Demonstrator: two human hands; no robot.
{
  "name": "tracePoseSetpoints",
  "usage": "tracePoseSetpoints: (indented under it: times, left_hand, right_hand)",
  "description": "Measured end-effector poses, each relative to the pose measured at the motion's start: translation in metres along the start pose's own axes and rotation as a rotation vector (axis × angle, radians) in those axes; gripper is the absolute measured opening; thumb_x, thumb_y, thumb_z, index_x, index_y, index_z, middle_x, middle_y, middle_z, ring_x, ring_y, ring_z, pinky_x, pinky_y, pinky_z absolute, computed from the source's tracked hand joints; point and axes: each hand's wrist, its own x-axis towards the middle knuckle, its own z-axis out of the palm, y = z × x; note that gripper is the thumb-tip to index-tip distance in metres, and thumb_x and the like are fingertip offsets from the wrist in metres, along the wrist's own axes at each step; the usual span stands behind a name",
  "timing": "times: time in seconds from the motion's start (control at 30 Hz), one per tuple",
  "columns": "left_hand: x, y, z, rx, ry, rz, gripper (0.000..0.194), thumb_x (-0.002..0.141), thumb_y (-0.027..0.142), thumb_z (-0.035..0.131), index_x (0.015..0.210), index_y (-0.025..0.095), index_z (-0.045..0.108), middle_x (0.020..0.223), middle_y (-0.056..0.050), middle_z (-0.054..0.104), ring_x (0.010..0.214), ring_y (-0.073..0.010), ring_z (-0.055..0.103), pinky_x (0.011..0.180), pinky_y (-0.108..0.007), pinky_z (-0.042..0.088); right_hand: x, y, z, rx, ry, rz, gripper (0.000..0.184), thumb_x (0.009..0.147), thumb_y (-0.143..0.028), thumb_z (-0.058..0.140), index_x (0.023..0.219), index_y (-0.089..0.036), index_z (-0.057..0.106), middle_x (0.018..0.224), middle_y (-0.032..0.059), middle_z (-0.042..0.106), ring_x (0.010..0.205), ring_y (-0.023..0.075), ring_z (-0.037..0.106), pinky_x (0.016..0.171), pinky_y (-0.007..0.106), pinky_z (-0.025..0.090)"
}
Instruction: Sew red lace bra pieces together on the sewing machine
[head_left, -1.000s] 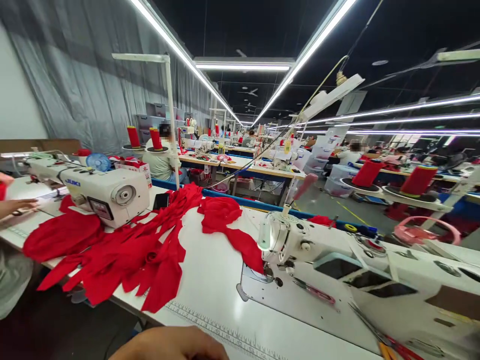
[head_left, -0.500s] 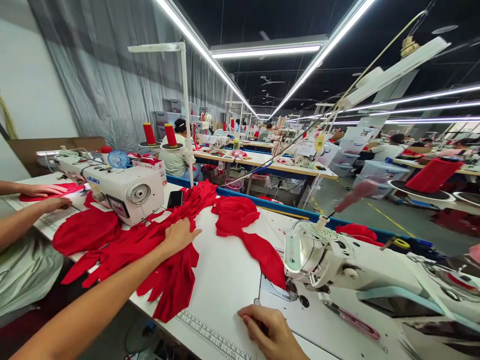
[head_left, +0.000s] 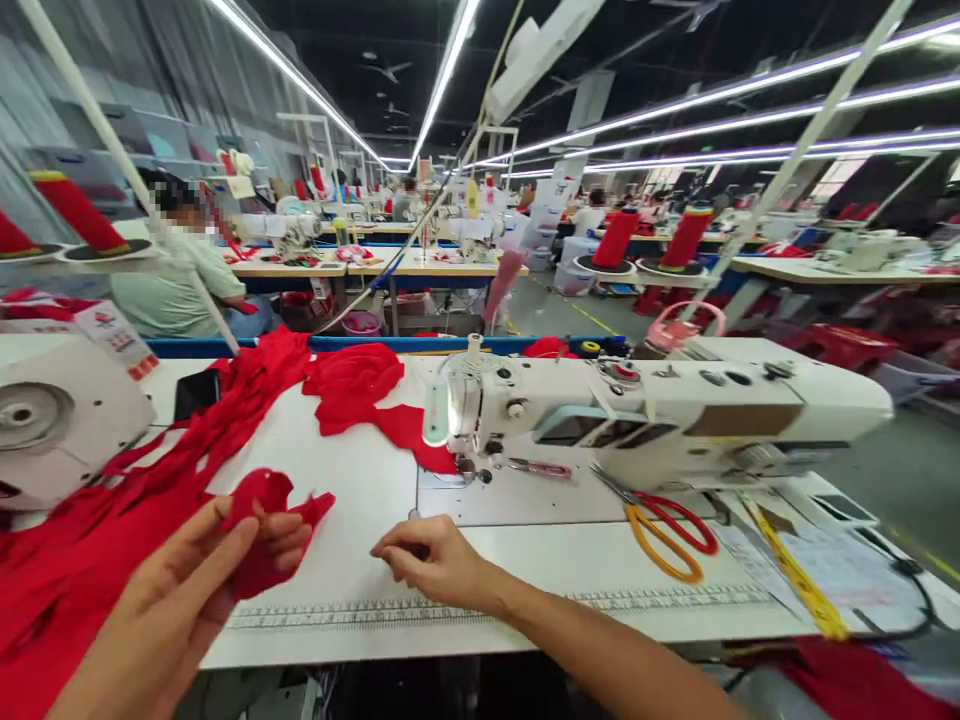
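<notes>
My left hand (head_left: 195, 560) is closed on a small red fabric piece (head_left: 262, 540), held up over the table at the left. Below and beside it spreads a heap of red fabric pieces (head_left: 82, 570). My right hand (head_left: 435, 560) rests above the white tabletop near the printed ruler, fingers curled together; whether anything is in them I cannot make out. In front of it stands a white sewing machine (head_left: 675, 410), with a red fabric strip (head_left: 397, 425) running to its needle area from a bunched red pile (head_left: 356, 375).
On the machine bed lie pink-handled snips (head_left: 540, 468) and scissors (head_left: 664, 535) with orange and red handles. A yellow tape measure (head_left: 802, 575) lies over papers at the right. Another machine (head_left: 60, 410) and a phone (head_left: 196, 393) are at left. A person (head_left: 180, 265) sits beyond.
My left hand has lifted a red fabric piece from the heap and brought it right. The view has turned right, so the co-worker's hands at the left have left the picture.
</notes>
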Motion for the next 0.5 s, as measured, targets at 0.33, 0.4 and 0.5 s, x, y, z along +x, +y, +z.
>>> tracePoseSetpoints:
  times: [0.33,0.4,0.5]
  left_hand:
    - [-0.045,-0.074,0.048,-0.162,-0.082,-0.229,0.04,0.083,0.018,0.058,0.122,0.018,0.068,0.132,-0.009,0.066,0.125,-0.0292,0.061,0.098,-0.039,0.059]
    - [-0.032,-0.058,0.047,-0.209,-0.015,-0.215,0.037,0.09,0.019,0.051,0.123,0.015,0.067,0.128,-0.011,0.068,0.121,-0.0274,0.064,0.097,-0.04,0.06]
    - [0.001,-0.033,0.037,-0.26,0.04,-0.245,0.036,0.096,0.018,0.042,0.12,0.012,0.067,0.118,-0.011,0.073,0.111,-0.0247,0.07,0.085,-0.037,0.065]
  right_hand:
    - [-0.078,-0.03,0.011,0.394,-0.21,0.305,0.057,0.086,-0.065,0.061,0.122,-0.021,0.054,0.063,-0.0083,0.053,0.053,0.0089,0.05,0.052,0.02,0.041]
    - [-0.096,-0.027,-0.01,0.403,-0.169,0.405,0.054,0.085,-0.069,0.059,0.108,-0.02,0.056,0.054,-0.0108,0.046,0.044,0.007,0.041,0.046,0.019,0.033]
    - [-0.115,-0.036,-0.064,0.198,-0.021,0.459,0.05,0.088,-0.068,0.053,0.072,-0.021,0.049,0.05,-0.0104,0.036,0.044,0.0057,0.03,0.046,0.02,0.029]
